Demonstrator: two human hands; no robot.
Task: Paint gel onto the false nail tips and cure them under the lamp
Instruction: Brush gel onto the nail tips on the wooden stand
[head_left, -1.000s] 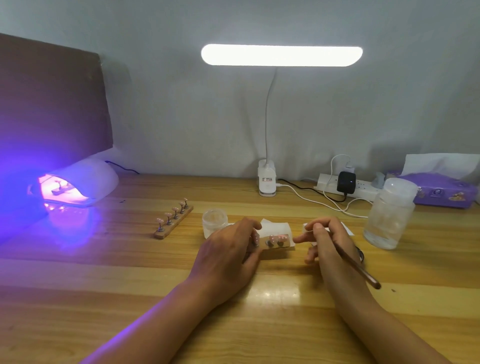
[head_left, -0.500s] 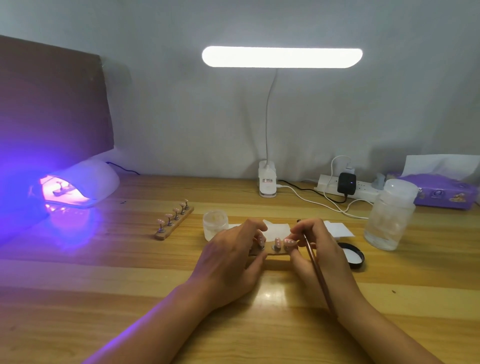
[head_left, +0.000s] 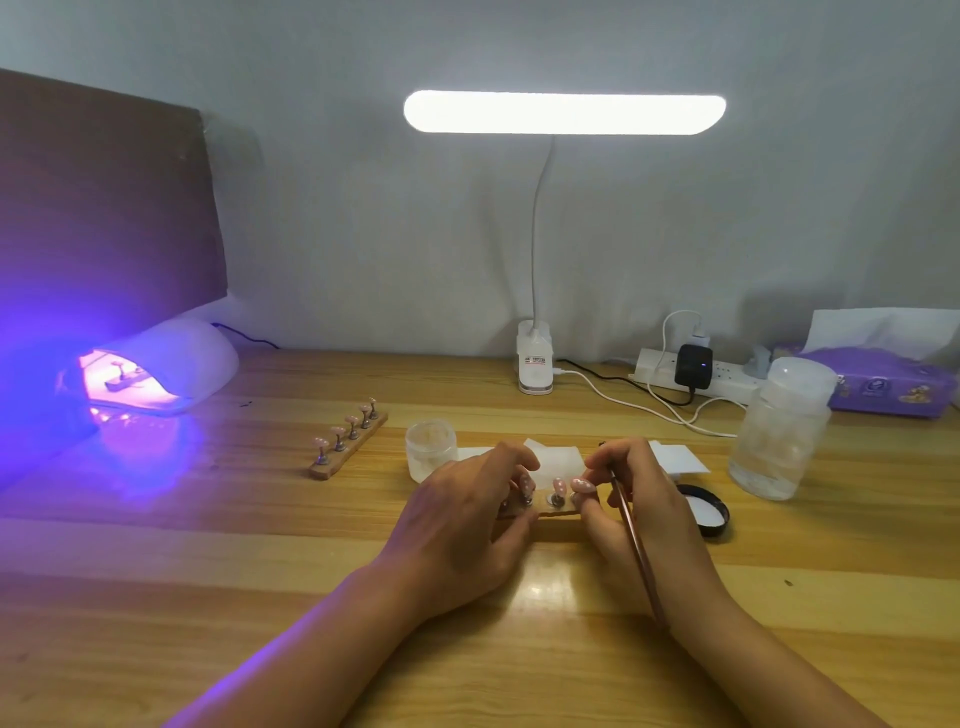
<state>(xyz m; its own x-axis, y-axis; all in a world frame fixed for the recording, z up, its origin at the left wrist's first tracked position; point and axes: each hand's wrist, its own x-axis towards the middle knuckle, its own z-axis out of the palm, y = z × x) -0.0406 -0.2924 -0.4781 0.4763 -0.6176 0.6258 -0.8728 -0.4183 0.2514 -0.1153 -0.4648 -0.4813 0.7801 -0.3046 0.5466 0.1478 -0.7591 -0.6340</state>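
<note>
Far to the left of the desk lamp (head_left: 534, 364), a white curing lamp (head_left: 176, 358) glows purple on the desk (head_left: 519, 649), with a strip of nail tips (head_left: 122, 379) lying inside its mouth (the details are lost in the glare). A brown board (head_left: 104, 208) leans on the wall behind it. Forward and left of the desk lamp lies a spare wooden strip (head_left: 348, 441) carrying five tips on small pegs, and a small cloudy jar (head_left: 430, 449) stands nearer the lamp. Straight in front of the desk lamp, the left hand (head_left: 467, 525) has its fingers curled round the left end of a second wooden strip (head_left: 550, 512), on which pink false nail tips (head_left: 558, 486) stand on pegs; a white pad (head_left: 556, 460) lies just behind it. The right hand (head_left: 639, 509) pinches at the rightmost tip with thumb and forefinger while gripping a thin brush (head_left: 636, 540), whose handle runs back toward the wrist. Forward and right of the desk lamp lie a black lid (head_left: 706, 512) and a clear bottle (head_left: 779, 431). A power strip (head_left: 727, 379) and a purple tissue box (head_left: 883, 384) sit by the wall, right of the lamp.
</note>
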